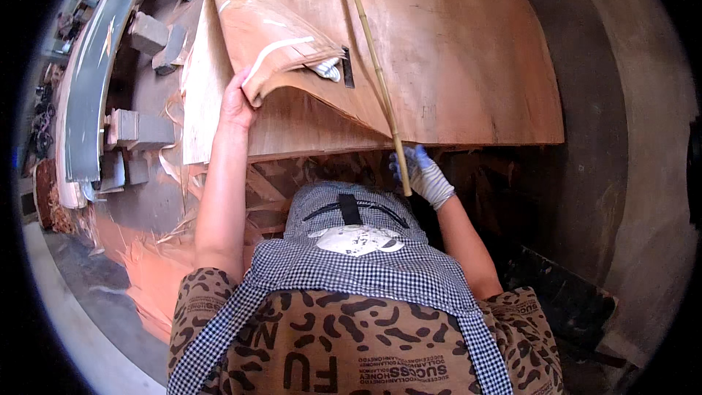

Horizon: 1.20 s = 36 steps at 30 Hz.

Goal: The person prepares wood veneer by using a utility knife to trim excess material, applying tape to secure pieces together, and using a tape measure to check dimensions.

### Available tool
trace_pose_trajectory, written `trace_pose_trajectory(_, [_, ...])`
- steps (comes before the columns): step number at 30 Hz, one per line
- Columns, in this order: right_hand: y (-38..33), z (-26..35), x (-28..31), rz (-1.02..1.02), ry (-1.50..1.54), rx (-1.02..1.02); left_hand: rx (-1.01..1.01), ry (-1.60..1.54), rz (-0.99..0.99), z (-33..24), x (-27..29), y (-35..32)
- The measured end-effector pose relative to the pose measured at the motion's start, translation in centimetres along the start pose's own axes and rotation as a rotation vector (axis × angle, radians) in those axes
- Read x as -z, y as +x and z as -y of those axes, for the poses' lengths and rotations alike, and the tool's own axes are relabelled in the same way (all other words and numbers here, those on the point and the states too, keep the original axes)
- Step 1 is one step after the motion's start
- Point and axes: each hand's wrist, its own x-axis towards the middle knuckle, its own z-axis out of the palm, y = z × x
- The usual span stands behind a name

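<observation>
My bare left hand (pixel 238 102) is closed on the near corner of a thin wood veneer sheet (pixel 281 47), whose left part is lifted and folded over. My right hand (pixel 426 174), in a white knit glove with blue fingers, grips the near end of a long bamboo stick (pixel 373 55). The stick runs away from me across the wide veneer stack (pixel 468 51). Beside the fold lies a short black strip (pixel 348 67). A white striped cloth piece (pixel 327 69), perhaps a glove, is partly hidden by the folded sheet.
Grey blocks (pixel 148 34) stand on the floor to the left, near a long grey board (pixel 91 95). Torn veneer scraps (pixel 157 271) lie at the lower left. On the right runs a bare wall (pixel 643 102), with a dark object (pixel 559 292) low beside me.
</observation>
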Motion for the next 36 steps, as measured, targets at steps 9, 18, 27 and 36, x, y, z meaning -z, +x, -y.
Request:
trace_pose_trajectory(9, [-1.5, 8.1, 6.4, -0.284, 0.606, 0.548, -0.069, -0.074, -0.138, -3.1, 0.8, 0.5])
trace_pose_trajectory(18, [-0.3, 16.3, 16.6, -0.849, 0.243, 0.592, 0.221, 0.33, -0.124, 0.0, 11.5, 1.0])
trace_pose_trajectory(27, [-1.3, 20.5, 11.4, -1.285, -1.587, 0.702, 0.355, 0.368, -0.178, 2.7, 11.8, 1.8])
trace_pose_trajectory(36, [1.4, 18.9, 11.3, -1.252, -1.089, 0.667, 0.353, 0.316, -0.154, 4.9, 15.6, 4.0])
